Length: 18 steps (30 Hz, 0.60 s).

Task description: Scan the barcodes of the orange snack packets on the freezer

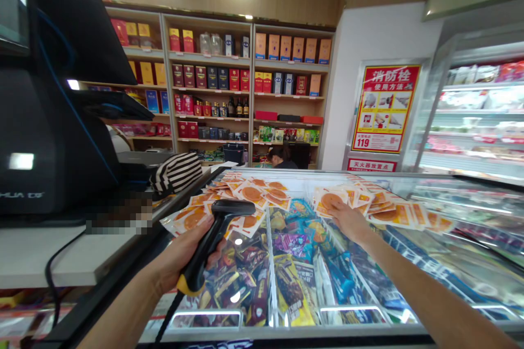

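Observation:
My left hand (180, 251) is wrapped round the handle of a black barcode scanner (208, 245) with a yellow base and a cable running down. The scanner's head is above a pile of flat clear packets (249, 193), each showing a round orange-brown wafer-like disc. My right hand (352, 222) pinches the near edge of one such packet (327, 200) at the left end of a second pile (385, 210). Both piles lie on the glass top of a chest freezer (298, 175). Bagged ice creams (295, 283) show through the glass, parted by white wire dividers.
A black checkout terminal (53, 120) stands on the white counter (53, 262) at left, near a black-and-white striped cloth item (176, 174). Behind the freezer, a person's head (282, 157) shows low before shelves of boxed goods (210, 76). A lit fridge (483, 103) stands at right.

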Tool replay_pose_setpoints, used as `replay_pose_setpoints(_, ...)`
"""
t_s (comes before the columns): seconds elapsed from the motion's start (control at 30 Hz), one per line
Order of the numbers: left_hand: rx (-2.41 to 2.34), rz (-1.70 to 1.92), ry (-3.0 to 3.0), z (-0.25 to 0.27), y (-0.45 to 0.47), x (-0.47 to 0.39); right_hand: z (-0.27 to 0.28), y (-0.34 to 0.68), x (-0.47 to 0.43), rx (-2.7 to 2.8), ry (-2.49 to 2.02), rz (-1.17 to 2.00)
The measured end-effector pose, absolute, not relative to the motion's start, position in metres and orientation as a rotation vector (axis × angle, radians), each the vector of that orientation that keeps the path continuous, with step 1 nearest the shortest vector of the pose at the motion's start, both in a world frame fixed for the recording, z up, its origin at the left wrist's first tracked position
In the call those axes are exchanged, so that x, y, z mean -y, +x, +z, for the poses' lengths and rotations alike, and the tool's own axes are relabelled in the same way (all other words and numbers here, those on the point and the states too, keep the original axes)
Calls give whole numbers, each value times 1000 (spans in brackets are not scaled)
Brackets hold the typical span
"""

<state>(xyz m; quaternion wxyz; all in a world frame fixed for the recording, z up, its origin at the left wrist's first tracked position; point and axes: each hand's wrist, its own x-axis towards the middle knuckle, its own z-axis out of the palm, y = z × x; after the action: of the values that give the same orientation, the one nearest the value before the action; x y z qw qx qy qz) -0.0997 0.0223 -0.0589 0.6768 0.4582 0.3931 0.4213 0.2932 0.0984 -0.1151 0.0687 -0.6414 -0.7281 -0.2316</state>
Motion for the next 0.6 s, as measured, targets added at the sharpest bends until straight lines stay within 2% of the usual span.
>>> replay_pose_setpoints(0.17,-864,974,1028,-60,-107,-18,-111,319,-83,2050,-2161,-712)
replay_pose_setpoints(0.37,-850,985,1000,-64,-111,-24,-101,295,-89,1967,-1924,-796)
replay_pose_setpoints(0.6,-947,958,990,-66,-119,-23,-109,185,-133,2056,-1676,-386)
